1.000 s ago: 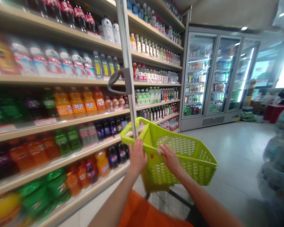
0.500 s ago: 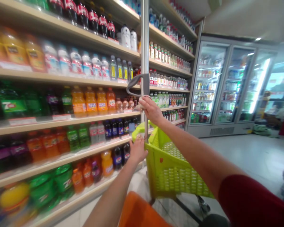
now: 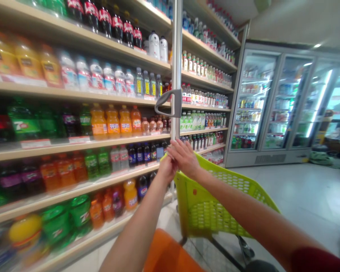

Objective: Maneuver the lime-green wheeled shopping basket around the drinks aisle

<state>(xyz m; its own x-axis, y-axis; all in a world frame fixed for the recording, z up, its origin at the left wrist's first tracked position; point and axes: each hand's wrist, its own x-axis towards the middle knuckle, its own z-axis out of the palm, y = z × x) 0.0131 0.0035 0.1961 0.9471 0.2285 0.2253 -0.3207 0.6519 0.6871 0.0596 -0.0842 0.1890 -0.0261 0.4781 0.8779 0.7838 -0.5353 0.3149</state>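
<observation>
My left hand [image 3: 167,168] and my right hand [image 3: 185,158] meet at the vertical metal door edge [image 3: 176,130], below its grey handle [image 3: 168,104]. The right hand's fingers lie together over the left hand's fingertips. The left fingers are curled, and what lies between the two hands is hidden. Just behind and below them stands a lime-green shopping cart [image 3: 215,206] with a perforated basket. Part of its rim is covered by my hands.
Shelves [image 3: 147,136] packed with drink bottles fill the left side and continue past the metal edge. Glass-door fridges [image 3: 252,102] stand at the back right on a pale tiled floor [image 3: 294,189]. An orange surface [image 3: 170,253] is low in front of me.
My right hand has slid down from just below the handle, where it held a pale cloth, to meet my left hand. The cloth no longer shows clearly. The view has shifted slightly left.
</observation>
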